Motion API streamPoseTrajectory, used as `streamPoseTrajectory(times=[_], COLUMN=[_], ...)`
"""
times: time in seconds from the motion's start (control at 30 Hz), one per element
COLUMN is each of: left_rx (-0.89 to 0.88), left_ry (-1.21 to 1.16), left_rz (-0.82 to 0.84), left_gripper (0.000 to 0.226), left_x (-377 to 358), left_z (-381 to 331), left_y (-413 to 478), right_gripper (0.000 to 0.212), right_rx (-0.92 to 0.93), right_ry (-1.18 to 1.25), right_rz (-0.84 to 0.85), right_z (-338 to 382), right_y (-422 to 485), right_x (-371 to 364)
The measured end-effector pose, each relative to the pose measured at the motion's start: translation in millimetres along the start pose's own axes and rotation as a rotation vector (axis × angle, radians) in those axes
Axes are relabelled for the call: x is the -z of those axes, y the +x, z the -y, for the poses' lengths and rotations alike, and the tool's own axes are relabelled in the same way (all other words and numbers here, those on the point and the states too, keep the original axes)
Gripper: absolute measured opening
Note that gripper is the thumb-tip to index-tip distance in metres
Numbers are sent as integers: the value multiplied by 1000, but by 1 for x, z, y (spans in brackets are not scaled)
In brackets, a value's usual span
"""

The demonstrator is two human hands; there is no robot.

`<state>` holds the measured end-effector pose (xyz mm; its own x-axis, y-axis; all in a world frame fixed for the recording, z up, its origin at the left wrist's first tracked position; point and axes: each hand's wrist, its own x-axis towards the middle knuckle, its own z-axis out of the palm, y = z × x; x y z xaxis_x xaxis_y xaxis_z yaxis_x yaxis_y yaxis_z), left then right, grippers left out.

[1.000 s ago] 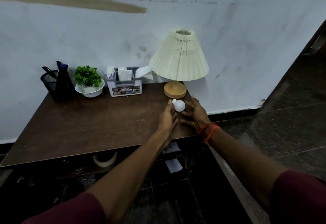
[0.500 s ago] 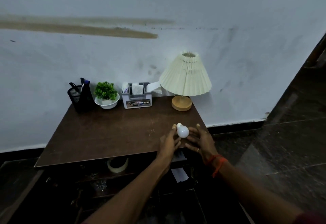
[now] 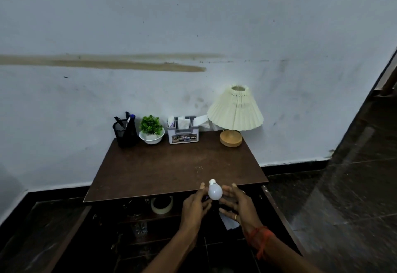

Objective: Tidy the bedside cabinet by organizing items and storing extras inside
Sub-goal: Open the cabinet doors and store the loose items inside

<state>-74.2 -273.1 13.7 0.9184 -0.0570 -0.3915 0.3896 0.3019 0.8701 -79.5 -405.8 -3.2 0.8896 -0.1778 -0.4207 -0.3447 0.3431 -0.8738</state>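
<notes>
Bulb: a white light bulb (image 3: pixel 215 191), smooth round globe with a short white neck pointing up and away, held in the air just in front of the cabinet top's front edge, toward its right corner.
Left hand: the left hand (image 3: pixel 194 206) has its fingers curled against the bulb's left side, thumb raised beside the neck.
Right hand: the right hand (image 3: pixel 235 205) is cupped loosely on the bulb's right side, fingers spread and partly open; whether they press the glass or merely sit beside it I cannot tell. A ring on one finger, an orange thread (image 3: pixel 259 239) round the wrist.
Cabinet top: a dark brown board (image 3: pixel 171 169), flat and matte, faintly scuffed near the middle.
Back edge, left corner: a black mesh pen cup (image 3: pixel 122 132) with dark pens standing in it.
Back edge, left of centre: a small leafy green plant (image 3: pixel 150 125) in a white round bowl.
Back edge, centre: a grey plastic organizer box (image 3: pixel 183 134) with white packets upright in its compartments; the label print is too small to read in full.
Back edge, right corner: a lamp (image 3: pixel 235 110) with a cream pleated cone shade on a round pale wooden base.
Under the top: dark shelves, a pale tape roll (image 3: pixel 162 205) near the front, white paper scraps partly hidden behind the hands; the rest is too dim to make out.
Wall: pale, smudged, with a long brown streak (image 3: pixel 129 65).
</notes>
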Motion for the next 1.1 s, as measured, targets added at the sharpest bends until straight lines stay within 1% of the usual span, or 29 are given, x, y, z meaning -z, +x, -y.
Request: streamPoseTrajectory(times=[0.17, 0.47, 0.6, 0.8, 1.1], left_rx=[-15, -20, -19, 30, 74], left_ry=[36, 2, 3, -4, 17], left_rz=[-15, -59, -95, -113, -119], left_gripper=[31, 29, 37, 28, 32], left_x=[22, 42, 51, 65, 79], left_z=[3, 4, 8, 24, 46], left_y=[-9, -21, -22, -11, 26], right_gripper=[37, 41, 36, 31, 27], right_rx=[-6, -48, -58, -85, -124], right_ry=[-22, -33, -58, -83, -131], right_rz=[18, 12, 16, 15, 15], right_z=[-14, -33, -41, -57, -79], right_y=[-14, -16, -19, -15, 17], right_x=[-13, -25, -29, -34, -40])
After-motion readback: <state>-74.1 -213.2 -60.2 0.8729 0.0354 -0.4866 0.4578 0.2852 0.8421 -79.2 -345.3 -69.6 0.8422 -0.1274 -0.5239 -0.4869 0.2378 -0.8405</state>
